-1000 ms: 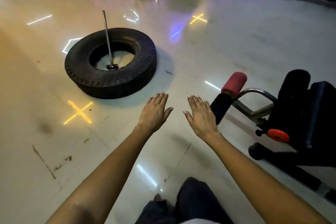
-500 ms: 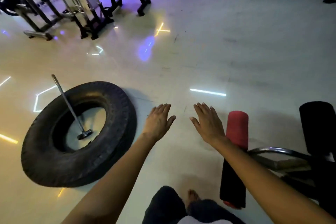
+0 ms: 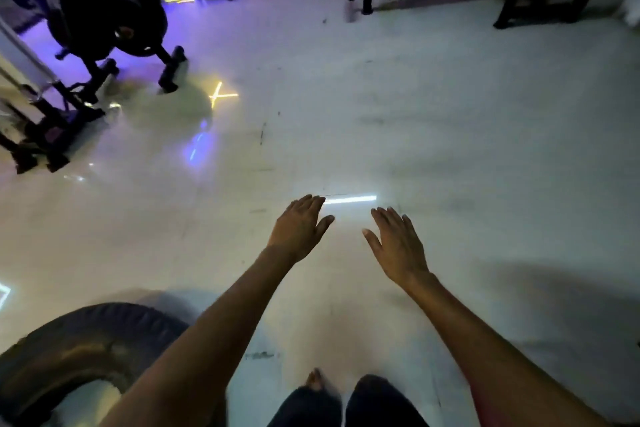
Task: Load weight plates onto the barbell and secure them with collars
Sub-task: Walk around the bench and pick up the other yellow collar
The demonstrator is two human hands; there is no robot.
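Lower left lies a ribbed black rubber tyre (image 3: 86,333). Beyond it dark round discs, likely weight plates (image 3: 138,21), hang on a black tube rack (image 3: 169,69), far off. The left hand (image 3: 298,229) and right hand (image 3: 398,246) hover over the glossy pale floor (image 3: 450,114), fingers straight, empty. No barbell shows. Loading hasn't begun, I'd say; next, fetch a plate.

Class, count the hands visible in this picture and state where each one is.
2. The left hand is held out over the floor at centre, fingers straight, empty. The right hand is beside it, apart, also open and empty. No others show.
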